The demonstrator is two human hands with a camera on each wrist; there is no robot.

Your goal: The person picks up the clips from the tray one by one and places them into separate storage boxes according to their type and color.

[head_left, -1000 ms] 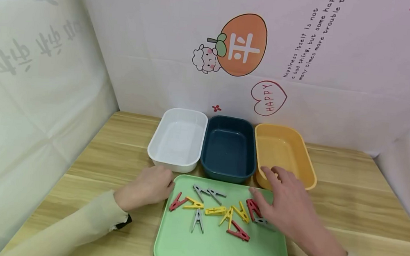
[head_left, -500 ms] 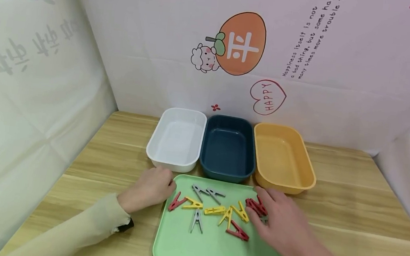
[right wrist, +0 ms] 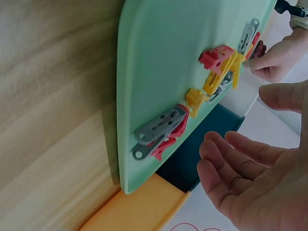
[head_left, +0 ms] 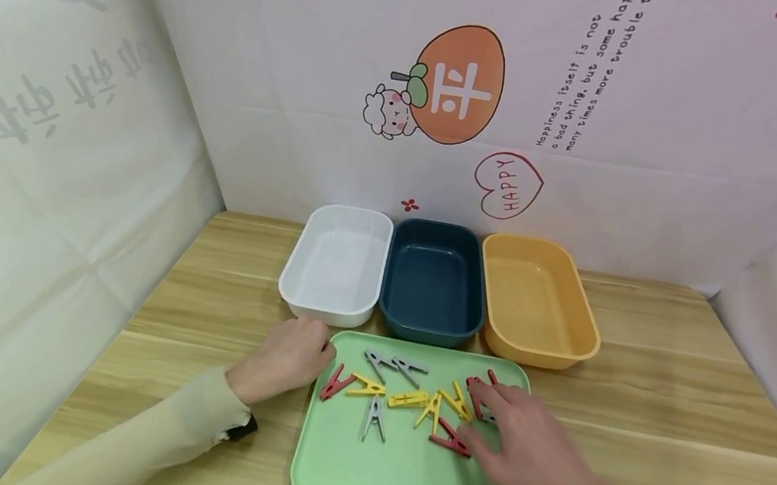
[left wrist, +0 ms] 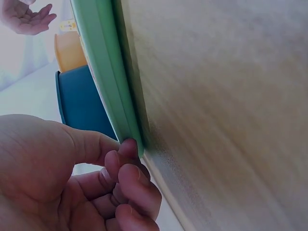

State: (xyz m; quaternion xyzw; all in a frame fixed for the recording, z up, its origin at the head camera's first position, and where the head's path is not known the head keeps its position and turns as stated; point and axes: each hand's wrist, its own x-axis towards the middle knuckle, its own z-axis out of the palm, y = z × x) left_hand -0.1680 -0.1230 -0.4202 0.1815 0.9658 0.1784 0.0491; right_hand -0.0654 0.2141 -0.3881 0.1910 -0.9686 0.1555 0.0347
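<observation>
My right hand (head_left: 526, 447) hovers over the right part of a green tray (head_left: 365, 482), thumb and fingers apart and holding nothing. Close to its fingers lie a red clothespin (head_left: 475, 391) overlapping a grey clothespin (right wrist: 161, 126), and another red clothespin (head_left: 454, 441) near the thumb. More clothespins in yellow (head_left: 408, 399), grey (head_left: 375, 417) and red (head_left: 336, 383) lie scattered across the tray's upper half. At the tray's far left corner, my left hand (head_left: 282, 361) has curled fingers and pinches the rim, as the left wrist view shows; its fingertips partly cover that corner.
Behind the tray stand a white bin (head_left: 337, 269), a dark blue bin (head_left: 435, 286) and a yellow-orange bin (head_left: 539, 304), side by side. All rest on a wooden table (head_left: 656, 378). A printed white cloth (head_left: 293, 69) hangs behind and at the sides.
My right hand has come down from beside the yellow-orange bin toward me, over the right-hand clothespins, baring the bin's front edge. The left hand stays at the tray corner.
</observation>
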